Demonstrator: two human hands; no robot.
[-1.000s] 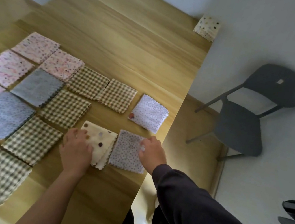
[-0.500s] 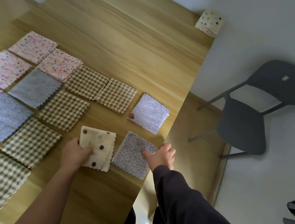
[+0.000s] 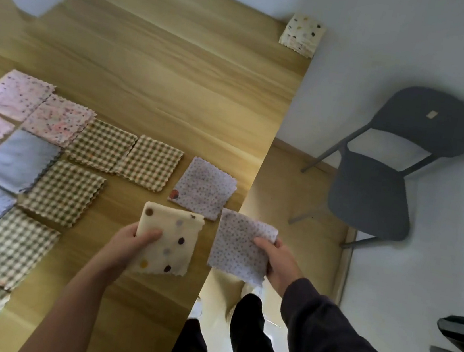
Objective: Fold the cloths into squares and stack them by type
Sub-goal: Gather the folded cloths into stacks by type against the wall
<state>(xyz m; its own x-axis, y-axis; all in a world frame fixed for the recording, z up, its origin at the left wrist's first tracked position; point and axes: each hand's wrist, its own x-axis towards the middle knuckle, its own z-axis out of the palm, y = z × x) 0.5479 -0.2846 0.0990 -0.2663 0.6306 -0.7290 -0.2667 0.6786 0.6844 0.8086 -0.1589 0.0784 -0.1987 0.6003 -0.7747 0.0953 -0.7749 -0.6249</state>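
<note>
the desk (image 3: 178, 79) carries rows of folded cloths (image 3: 67, 191) on its left side; a cream stack (image 3: 302, 35) sits in its far right corner; near the right edge the left hand (image 3: 128, 245) grips a cream spotted cloth (image 3: 173, 245); the right hand (image 3: 278, 263), apart, pinches a lilac dotted cloth (image 3: 239, 242) past that edge

I count five checked cloths (image 3: 66, 192), three pink cloths (image 3: 59, 120) and two blue-grey cloths (image 3: 18, 160), with slivers of more cut off at the left edge. There are two lilac dotted cloths (image 3: 204, 191), one loose cream spotted cloth (image 3: 167, 244) and one cream stack (image 3: 302, 35) at the far right corner. One grey chair (image 3: 371, 195) stands on the right.
</note>
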